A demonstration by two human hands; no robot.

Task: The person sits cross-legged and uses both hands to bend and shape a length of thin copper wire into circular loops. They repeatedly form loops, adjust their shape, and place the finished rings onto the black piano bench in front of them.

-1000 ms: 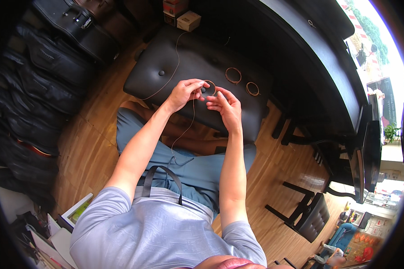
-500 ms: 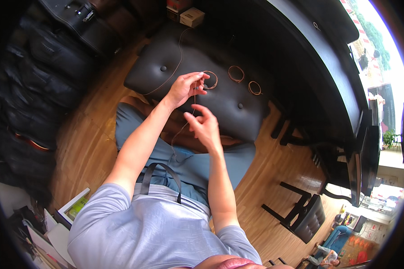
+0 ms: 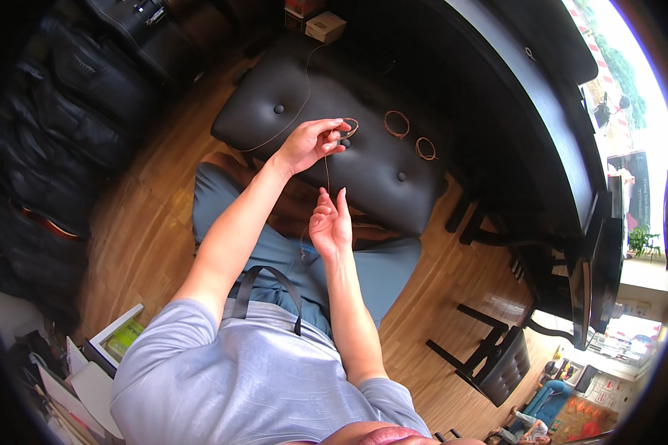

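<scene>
In front of me my left hand (image 3: pixel 309 145) pinches a small coil of thin copper-coloured wire (image 3: pixel 355 127) above a black padded bench (image 3: pixel 237 111). From its fingers a straight length of the wire drops to my right hand (image 3: pixel 330 226), which is palm up over my lap with its fingers curled about the strand. The loose tail hangs below, near my trousers. Two more wire coils, one larger (image 3: pixel 397 124) and one smaller (image 3: pixel 426 148), lie on the bench's right half. Another uncoiled wire (image 3: pixel 308 87) curves across its left side.
A small cardboard box (image 3: pixel 325 27) stands beyond the bench. Black cases (image 3: pixel 67 81) are piled at the left. A long black furniture edge (image 3: pixel 542 96) curves along the right, with a black padded chair (image 3: pixel 501 363) on the wooden floor (image 3: pixel 416 326) below it.
My right hand has turned palm up and moved down, away from my left hand, along the wire. The coil in my left hand looks narrower, as if tilted.
</scene>
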